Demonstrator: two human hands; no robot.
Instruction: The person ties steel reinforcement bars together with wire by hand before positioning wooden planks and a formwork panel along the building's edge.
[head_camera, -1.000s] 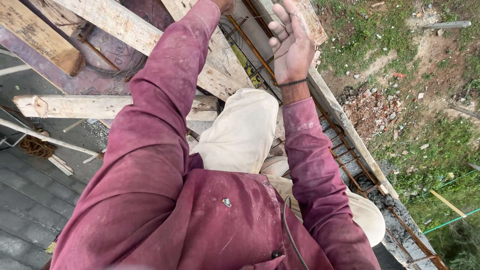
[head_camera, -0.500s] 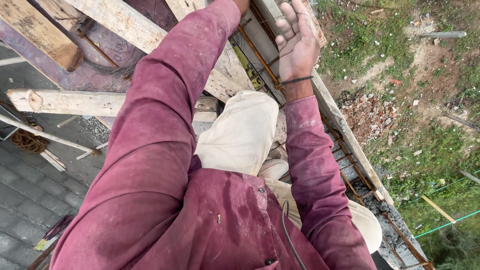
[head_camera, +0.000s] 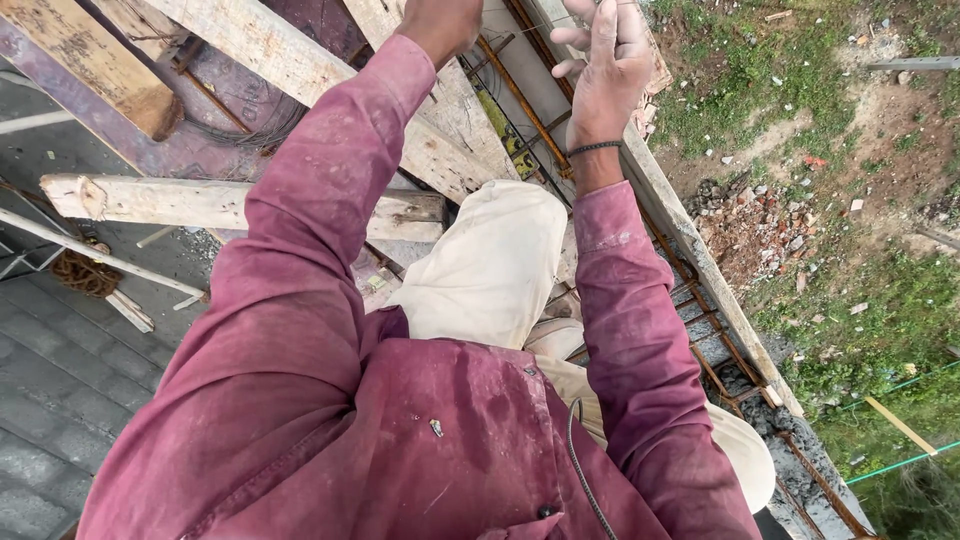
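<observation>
Wire: a thin, pale strand (head_camera: 520, 28), barely visible, stretched level between the two hands near the top edge of the view; too fine to tell its material or finish.
Right hand: raised (head_camera: 603, 62), back towards the camera, fingers (head_camera: 572, 38) curled at the wire's right end; a dark band circles the wrist. Grip: narrow, closed on the strand.
Left hand: cut off by the top edge (head_camera: 440, 22), only wrist and knuckles showing, at the wire's left end. Grip: cannot be told, as the fingers lie outside the view.
Sleeves: dusty maroon shirt sleeves (head_camera: 300, 250), both arms extended forward and up.
Trousers: pale cream cloth over a bent knee (head_camera: 490, 265), directly beneath the forearms.
Cord: a dark cord (head_camera: 580, 470) hangs down the shirt front.
Rebar: rusty steel bars (head_camera: 525, 100) run diagonally just below the hands, continuing as a tied cage (head_camera: 720, 350) along the edge towards the lower right.
Formwork board: a long weathered plank (head_camera: 700, 260) borders the cage on its outer side.
Timbers: rough pale planks (head_camera: 230, 205) cross at angles to the left; a darker purple panel (head_camera: 200, 140) lies under them.
Ground: grass, bare soil and scattered rubble (head_camera: 780, 215) well below, to the right.
Paving: grey paved surface (head_camera: 50, 400) below, at lower left.
</observation>
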